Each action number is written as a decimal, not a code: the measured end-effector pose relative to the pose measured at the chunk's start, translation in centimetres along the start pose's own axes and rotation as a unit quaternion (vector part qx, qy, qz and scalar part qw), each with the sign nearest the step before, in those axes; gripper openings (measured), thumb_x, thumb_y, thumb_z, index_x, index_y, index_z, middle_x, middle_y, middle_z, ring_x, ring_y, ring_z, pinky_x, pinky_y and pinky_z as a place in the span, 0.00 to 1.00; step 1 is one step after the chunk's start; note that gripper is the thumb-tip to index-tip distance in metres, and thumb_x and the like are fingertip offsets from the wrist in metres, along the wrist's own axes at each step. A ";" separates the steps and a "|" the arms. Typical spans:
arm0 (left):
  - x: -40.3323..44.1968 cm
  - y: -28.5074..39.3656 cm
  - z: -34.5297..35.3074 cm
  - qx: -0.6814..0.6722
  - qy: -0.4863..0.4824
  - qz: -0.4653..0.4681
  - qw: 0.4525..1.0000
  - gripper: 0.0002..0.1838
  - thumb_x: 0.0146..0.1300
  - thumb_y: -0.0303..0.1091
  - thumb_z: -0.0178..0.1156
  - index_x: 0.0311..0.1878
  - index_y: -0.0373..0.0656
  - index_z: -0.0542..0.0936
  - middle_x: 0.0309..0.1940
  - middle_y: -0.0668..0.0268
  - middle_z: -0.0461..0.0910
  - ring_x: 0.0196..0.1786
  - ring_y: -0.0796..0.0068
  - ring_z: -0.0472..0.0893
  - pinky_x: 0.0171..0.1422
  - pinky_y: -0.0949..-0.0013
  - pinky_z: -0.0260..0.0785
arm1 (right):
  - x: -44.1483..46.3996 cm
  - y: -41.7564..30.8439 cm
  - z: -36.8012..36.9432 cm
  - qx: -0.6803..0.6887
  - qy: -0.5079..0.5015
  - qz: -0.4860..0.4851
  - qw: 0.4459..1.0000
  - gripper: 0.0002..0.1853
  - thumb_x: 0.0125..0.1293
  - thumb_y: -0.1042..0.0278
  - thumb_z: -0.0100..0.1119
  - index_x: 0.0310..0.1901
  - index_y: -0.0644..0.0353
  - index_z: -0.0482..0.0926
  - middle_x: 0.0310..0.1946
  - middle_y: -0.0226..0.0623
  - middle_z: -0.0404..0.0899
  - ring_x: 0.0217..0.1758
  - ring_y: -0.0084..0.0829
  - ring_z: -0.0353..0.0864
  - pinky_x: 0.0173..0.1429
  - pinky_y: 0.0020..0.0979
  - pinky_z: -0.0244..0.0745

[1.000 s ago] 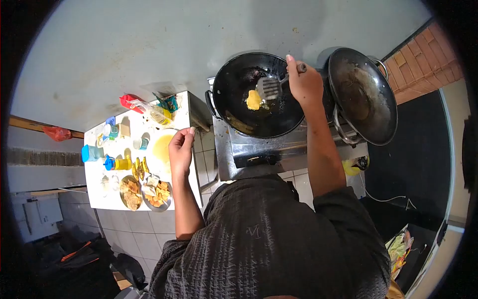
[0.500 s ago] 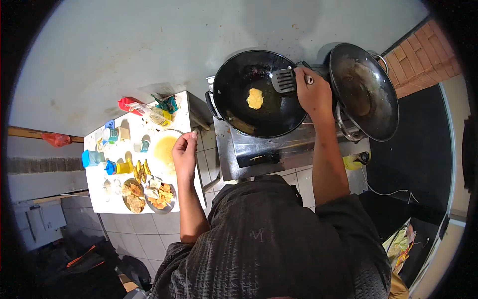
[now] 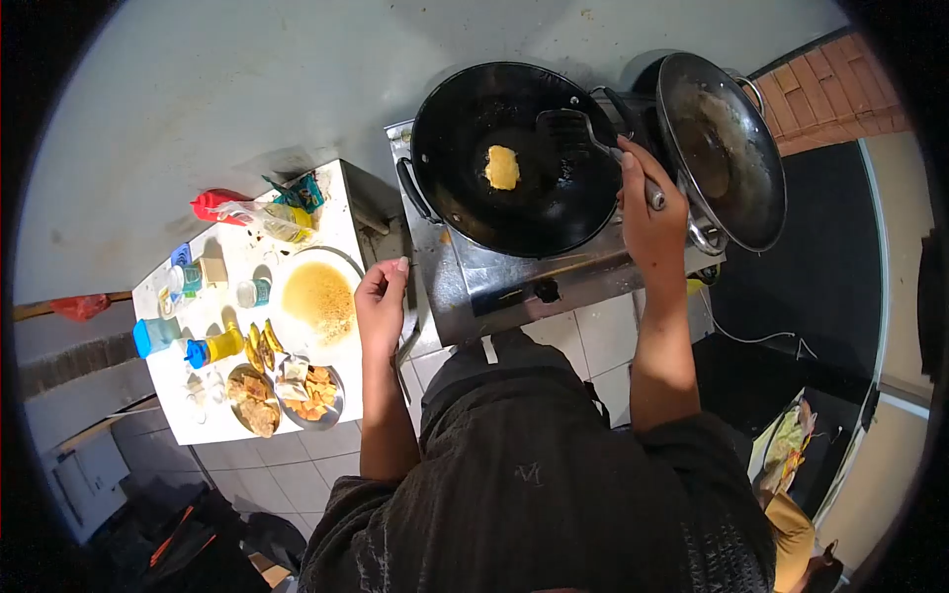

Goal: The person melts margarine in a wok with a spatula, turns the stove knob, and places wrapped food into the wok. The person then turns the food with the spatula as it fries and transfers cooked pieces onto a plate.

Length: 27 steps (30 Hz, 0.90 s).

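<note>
My right hand (image 3: pixel 654 203) grips the handle of a slotted spatula (image 3: pixel 571 127), whose blade is over the right side of a large black wok (image 3: pixel 524 227). A golden piece of food (image 3: pixel 502 169) lies in the wok, left of the blade and apart from it. My left hand (image 3: pixel 381 304) hovers by the right edge of the white table, fingers curled in and thumb against them, with nothing visible in it. Nearest to it is a white plate (image 3: pixel 295 331) holding a pale, runny batter.
The wok sits on a metal stove (image 3: pixel 539 287). A second wok (image 3: pixel 736 148) leans tilted at its right. On the white table (image 3: pixel 203 415) are a plate of fried pieces (image 3: pixel 253 400), a metal plate of chips (image 3: pixel 311 400), bananas (image 3: pixel 262 346) and a blue-capped bottle (image 3: pixel 217 346).
My right hand has moved right and down in the view, and the spatula's handle now slants down from the blade. The view has shifted slightly. The food stays in the wok.
</note>
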State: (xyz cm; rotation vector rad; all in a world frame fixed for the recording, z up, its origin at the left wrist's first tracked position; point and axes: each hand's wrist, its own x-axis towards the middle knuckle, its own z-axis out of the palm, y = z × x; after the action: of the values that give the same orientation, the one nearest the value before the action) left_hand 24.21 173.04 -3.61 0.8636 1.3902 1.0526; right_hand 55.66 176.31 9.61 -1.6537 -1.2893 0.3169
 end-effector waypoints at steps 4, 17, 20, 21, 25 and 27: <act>0.7 -0.3 -0.7 0.021 -0.007 -0.014 1.000 0.09 0.67 0.35 0.62 0.41 0.38 0.81 0.28 0.79 0.74 0.32 0.90 0.68 0.38 0.83 0.59 | -1.3 -1.1 -0.1 -0.024 -0.009 -0.016 1.000 0.12 0.70 0.67 0.57 0.46 0.65 0.83 0.41 0.46 0.85 0.45 0.34 0.85 0.49 0.30 0.76; -1.3 4.3 0.4 0.005 0.029 0.054 0.998 0.08 0.67 0.34 0.61 0.39 0.38 0.80 0.28 0.80 0.72 0.31 0.90 0.66 0.36 0.82 0.58 | 2.1 0.9 0.1 -0.096 -0.022 0.060 0.993 0.20 0.69 0.52 0.53 0.43 0.64 0.83 0.33 0.53 0.83 0.38 0.49 0.84 0.43 0.38 0.77; -3.0 4.7 1.6 0.010 0.062 0.047 0.997 0.09 0.68 0.35 0.61 0.40 0.38 0.81 0.27 0.80 0.72 0.30 0.90 0.65 0.35 0.82 0.57 | 4.0 2.4 1.2 -0.148 -0.033 0.044 0.987 0.22 0.70 0.49 0.50 0.43 0.61 0.83 0.35 0.54 0.82 0.40 0.55 0.82 0.44 0.43 0.76; -3.6 4.9 1.8 0.011 0.053 0.032 0.998 0.09 0.68 0.36 0.61 0.40 0.38 0.81 0.27 0.80 0.72 0.30 0.90 0.65 0.35 0.81 0.57 | 4.6 2.6 1.7 -0.140 -0.033 0.047 0.988 0.22 0.70 0.49 0.50 0.43 0.61 0.83 0.35 0.54 0.82 0.40 0.55 0.82 0.44 0.43 0.76; -4.6 4.8 2.6 0.029 0.079 0.045 0.995 0.09 0.68 0.36 0.61 0.40 0.39 0.81 0.27 0.80 0.72 0.29 0.89 0.65 0.33 0.81 0.56 | 5.9 1.4 2.0 -0.096 -0.047 -0.012 0.994 0.21 0.70 0.53 0.47 0.34 0.63 0.82 0.31 0.55 0.80 0.38 0.57 0.80 0.42 0.48 0.73; -5.2 5.4 2.6 0.024 0.090 0.064 0.994 0.09 0.68 0.36 0.61 0.40 0.39 0.81 0.26 0.80 0.71 0.29 0.89 0.65 0.33 0.81 0.55 | 6.6 0.8 1.9 -0.075 0.009 -0.089 0.993 0.20 0.70 0.57 0.46 0.27 0.63 0.78 0.26 0.56 0.77 0.35 0.58 0.78 0.40 0.51 0.71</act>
State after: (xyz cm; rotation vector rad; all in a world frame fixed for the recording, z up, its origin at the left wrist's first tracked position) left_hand 26.92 170.24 3.32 0.9215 1.5315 1.2231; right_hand 57.48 182.93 10.30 -1.6474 -1.4645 0.0984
